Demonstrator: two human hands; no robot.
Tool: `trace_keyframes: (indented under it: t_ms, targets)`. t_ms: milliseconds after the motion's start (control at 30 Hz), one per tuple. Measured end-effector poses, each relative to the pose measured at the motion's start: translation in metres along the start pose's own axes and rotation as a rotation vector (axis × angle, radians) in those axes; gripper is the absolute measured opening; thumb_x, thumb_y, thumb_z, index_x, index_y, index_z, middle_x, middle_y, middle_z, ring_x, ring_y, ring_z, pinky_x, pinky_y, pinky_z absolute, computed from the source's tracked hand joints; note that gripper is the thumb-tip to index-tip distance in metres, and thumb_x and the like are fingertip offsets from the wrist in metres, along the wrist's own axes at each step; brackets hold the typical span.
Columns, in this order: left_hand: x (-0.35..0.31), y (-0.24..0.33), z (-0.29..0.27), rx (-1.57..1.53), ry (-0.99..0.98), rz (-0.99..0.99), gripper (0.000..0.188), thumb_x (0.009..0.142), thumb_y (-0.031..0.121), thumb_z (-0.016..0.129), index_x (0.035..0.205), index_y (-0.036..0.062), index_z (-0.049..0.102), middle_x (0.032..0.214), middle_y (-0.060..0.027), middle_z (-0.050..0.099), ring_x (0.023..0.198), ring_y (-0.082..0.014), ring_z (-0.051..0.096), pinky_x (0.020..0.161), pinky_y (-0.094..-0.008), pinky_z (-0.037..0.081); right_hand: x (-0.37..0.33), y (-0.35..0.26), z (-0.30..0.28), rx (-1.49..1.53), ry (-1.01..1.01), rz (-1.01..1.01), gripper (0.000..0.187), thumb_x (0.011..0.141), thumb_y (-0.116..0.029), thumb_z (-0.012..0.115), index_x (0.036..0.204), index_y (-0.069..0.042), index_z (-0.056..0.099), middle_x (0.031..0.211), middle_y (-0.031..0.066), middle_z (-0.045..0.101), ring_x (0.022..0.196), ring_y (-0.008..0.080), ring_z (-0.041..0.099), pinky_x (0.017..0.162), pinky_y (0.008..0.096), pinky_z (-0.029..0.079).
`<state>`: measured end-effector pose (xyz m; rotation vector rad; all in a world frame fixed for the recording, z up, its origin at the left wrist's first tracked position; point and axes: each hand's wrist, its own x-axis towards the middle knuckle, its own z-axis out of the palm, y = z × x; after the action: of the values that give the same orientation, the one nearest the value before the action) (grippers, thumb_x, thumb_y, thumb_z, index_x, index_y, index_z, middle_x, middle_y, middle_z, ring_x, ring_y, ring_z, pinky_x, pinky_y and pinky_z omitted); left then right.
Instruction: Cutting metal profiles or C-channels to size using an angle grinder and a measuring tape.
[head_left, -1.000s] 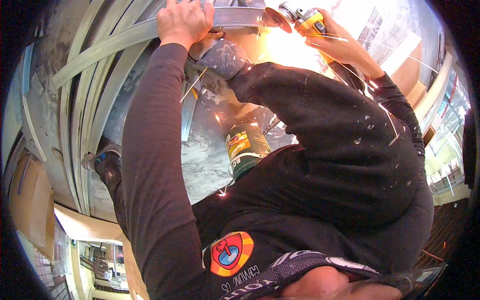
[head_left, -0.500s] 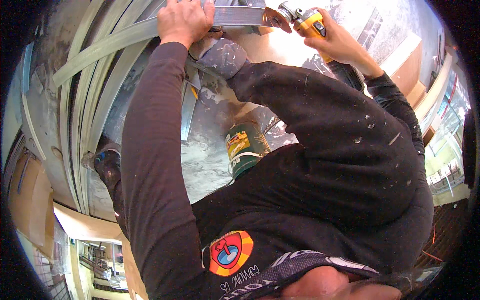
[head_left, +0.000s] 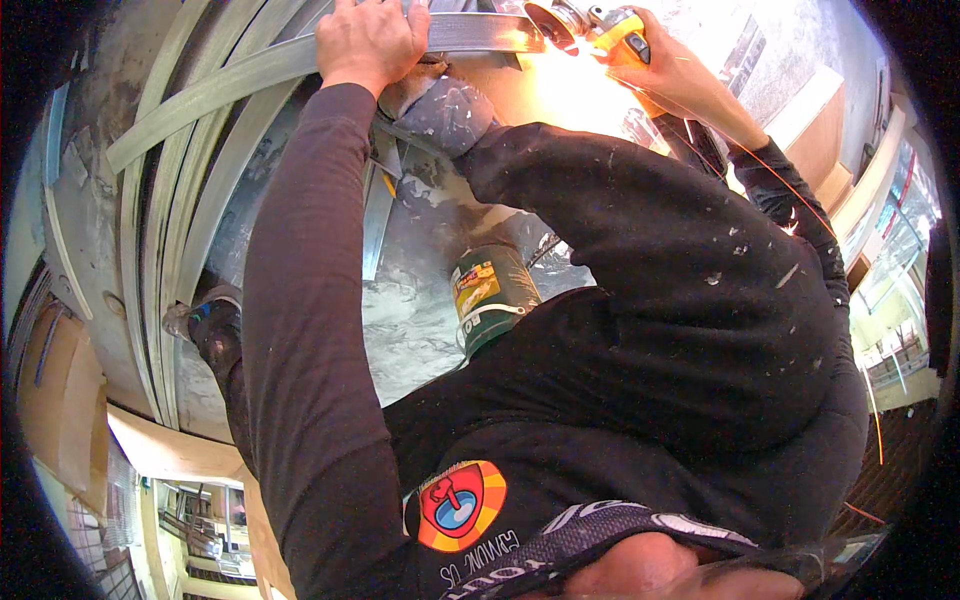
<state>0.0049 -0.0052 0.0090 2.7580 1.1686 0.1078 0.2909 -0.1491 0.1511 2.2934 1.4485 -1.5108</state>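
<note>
My left hand (head_left: 372, 42) is wrapped over a long grey metal stud (head_left: 480, 32) at the top of the view, pressing it beside my shoe (head_left: 440, 112). In my right hand (head_left: 680, 80) is a yellow and black angle grinder (head_left: 622, 38), gripped round its body. Its reddish cutting disc (head_left: 550, 24) is at the stud's right end, where a bright orange glow and sparks spray out. Thin spark trails run down past my right forearm. The glow washes out the floor just below the disc, and the exact contact point is hard to make out.
More long metal studs (head_left: 160, 240) lie along the floor at the left. A green bucket (head_left: 492, 290) stands between my legs, near my thigh. Wooden boards (head_left: 812, 125) lie at the right. My other shoe (head_left: 210, 312) rests beside the studs.
Sparks and a bright glow have appeared at the stud's end. The grinder and its disc have shifted slightly upward; my left hand and the stud have stayed put.
</note>
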Motion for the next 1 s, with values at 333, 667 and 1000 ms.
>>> trace_keyframes:
  t_ms: [333, 667, 1000]
  targets:
    - [0.001, 0.004, -0.005, -0.018, -0.034, -0.029, 0.042, 0.094, 0.037, 0.052, 0.070, 0.0087, 0.073, 0.078, -0.0146, 0.072, 0.085, -0.0355, 0.066, 0.075, -0.0485, 0.052, 0.002, 0.006, -0.002, 0.046, -0.008, -0.185, 0.080, 0.089, -0.035, 0.073, 0.148, 0.000, 0.031, 0.105, 0.0154, 0.064, 0.090, 0.0258, 0.063, 0.084, 0.0388, 0.054]
    - [0.000, 0.003, 0.000, -0.016, -0.032, -0.021, 0.041, 0.093, 0.037, 0.053, 0.069, 0.0090, 0.073, 0.076, -0.0140, 0.073, 0.082, -0.0361, 0.066, 0.071, -0.0493, 0.052, 0.008, -0.001, -0.004, -0.010, -0.048, -0.105, 0.092, 0.088, -0.038, 0.072, 0.154, 0.005, 0.024, 0.114, 0.0240, 0.064, 0.101, 0.0340, 0.065, 0.091, 0.0425, 0.053]
    - [-0.004, 0.002, -0.001, -0.036, 0.004, -0.059, 0.044, 0.093, 0.038, 0.053, 0.069, 0.0075, 0.074, 0.077, -0.0160, 0.073, 0.083, -0.0367, 0.066, 0.074, -0.0495, 0.052, 0.006, -0.006, 0.000, -0.088, -0.027, 0.036, 0.091, 0.089, -0.038, 0.072, 0.155, 0.003, 0.024, 0.119, 0.0278, 0.062, 0.106, 0.0355, 0.063, 0.095, 0.0427, 0.052]
